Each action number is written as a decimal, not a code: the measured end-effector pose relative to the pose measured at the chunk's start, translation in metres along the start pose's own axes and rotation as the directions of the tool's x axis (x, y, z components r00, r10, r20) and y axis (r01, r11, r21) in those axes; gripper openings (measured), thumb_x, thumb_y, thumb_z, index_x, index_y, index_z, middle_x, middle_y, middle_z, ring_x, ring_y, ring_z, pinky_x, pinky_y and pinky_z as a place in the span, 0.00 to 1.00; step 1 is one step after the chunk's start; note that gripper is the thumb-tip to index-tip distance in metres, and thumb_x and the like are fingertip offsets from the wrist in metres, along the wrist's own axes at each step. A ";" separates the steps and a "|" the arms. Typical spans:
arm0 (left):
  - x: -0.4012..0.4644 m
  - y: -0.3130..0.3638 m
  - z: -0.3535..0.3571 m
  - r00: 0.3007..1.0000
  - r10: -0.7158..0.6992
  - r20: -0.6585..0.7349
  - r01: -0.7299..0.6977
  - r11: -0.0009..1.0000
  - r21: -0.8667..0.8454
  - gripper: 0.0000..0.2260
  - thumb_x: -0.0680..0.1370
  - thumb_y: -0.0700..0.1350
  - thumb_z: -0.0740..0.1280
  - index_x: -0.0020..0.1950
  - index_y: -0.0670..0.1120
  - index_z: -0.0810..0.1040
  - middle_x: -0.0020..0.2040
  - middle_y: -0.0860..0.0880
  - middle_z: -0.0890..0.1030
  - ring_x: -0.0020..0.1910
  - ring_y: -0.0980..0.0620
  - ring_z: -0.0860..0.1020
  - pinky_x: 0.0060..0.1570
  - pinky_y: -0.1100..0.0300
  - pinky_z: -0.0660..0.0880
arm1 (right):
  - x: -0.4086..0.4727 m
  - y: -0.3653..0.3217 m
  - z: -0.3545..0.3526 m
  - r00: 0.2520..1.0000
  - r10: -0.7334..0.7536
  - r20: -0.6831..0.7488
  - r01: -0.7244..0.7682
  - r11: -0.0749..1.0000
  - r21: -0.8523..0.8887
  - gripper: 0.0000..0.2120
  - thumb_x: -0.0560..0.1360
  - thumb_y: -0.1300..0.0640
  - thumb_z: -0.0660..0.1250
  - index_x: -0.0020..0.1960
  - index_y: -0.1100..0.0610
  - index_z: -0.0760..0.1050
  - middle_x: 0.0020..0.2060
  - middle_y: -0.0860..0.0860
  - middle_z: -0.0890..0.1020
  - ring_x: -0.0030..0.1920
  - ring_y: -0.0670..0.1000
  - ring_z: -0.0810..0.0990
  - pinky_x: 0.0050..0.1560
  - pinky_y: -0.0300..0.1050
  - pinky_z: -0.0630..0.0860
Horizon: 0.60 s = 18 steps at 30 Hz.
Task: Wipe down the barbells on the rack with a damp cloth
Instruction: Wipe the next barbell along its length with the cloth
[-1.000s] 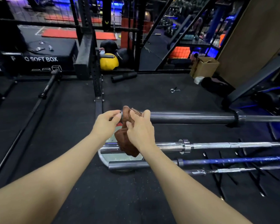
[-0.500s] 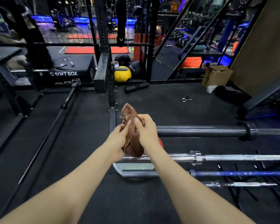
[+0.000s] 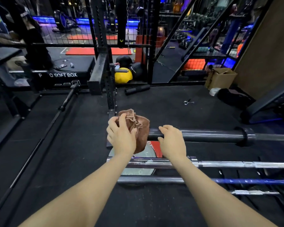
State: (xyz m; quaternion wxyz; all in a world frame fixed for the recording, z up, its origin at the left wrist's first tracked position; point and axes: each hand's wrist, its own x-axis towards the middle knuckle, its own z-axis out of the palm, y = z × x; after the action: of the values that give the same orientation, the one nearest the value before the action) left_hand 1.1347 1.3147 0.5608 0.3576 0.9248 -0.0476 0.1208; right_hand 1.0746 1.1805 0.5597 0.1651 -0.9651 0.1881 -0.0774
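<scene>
Seen from the head camera, a person's left hand (image 3: 121, 138) clutches a bunched brown cloth (image 3: 138, 128) at the end of the top barbell (image 3: 211, 135), whose shaft runs rightward under the right hand (image 3: 171, 142), fingers draped loosely over the sleeve.

Black rubber floor (image 3: 162, 104), wire-mesh partition (image 3: 69, 33), blue lighting beyond.
</scene>
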 end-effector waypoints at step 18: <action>0.004 -0.005 0.043 0.663 0.728 0.174 -0.695 0.513 0.503 0.24 0.70 0.59 0.67 0.56 0.43 0.78 0.53 0.45 0.80 0.52 0.41 0.77 0.56 0.46 0.73 | 0.014 0.029 -0.009 0.990 -0.134 -0.039 0.130 0.987 -0.095 0.12 0.80 0.55 0.61 0.62 0.47 0.73 0.61 0.41 0.74 0.59 0.49 0.71 0.46 0.44 0.74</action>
State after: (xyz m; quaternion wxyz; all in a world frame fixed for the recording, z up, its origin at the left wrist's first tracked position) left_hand 1.1473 1.2892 0.5276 0.0081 0.8794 -0.3761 0.2918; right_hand 1.0758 1.1469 0.5593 0.1104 -0.9800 0.1310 -0.1013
